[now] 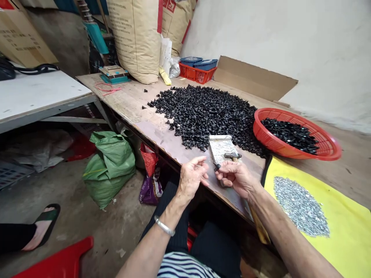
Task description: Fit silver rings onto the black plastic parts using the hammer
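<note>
The left hand (193, 178) and the right hand (236, 179) hover close together above the near edge of a worn wooden workbench (162, 131), just in front of a scuffed, pale metal block (220, 148). The right thumb and forefinger come together on a small black piece (216, 166), apparently pinching it, while the left fingers curl loosely with the thumb near the forefinger; whether they grip anything too small to see, I cannot tell. A steel hammer head (232, 155) sits just behind the right hand, which hides most of its wooden handle. By far the largest share of the black pieces lies in a broad, loose heap of small black plastic parts (203, 116) across the bench, with a smaller mound of black parts (290, 135) inside a round red plastic basket (290, 116). A low pile of tiny silver metal rings (301, 206) lies on a yellow sheet (342, 231) to the right. The parts are too small and jumbled to make out their exact shape, or to tell whether those in the basket differ from those in the heap.
</note>
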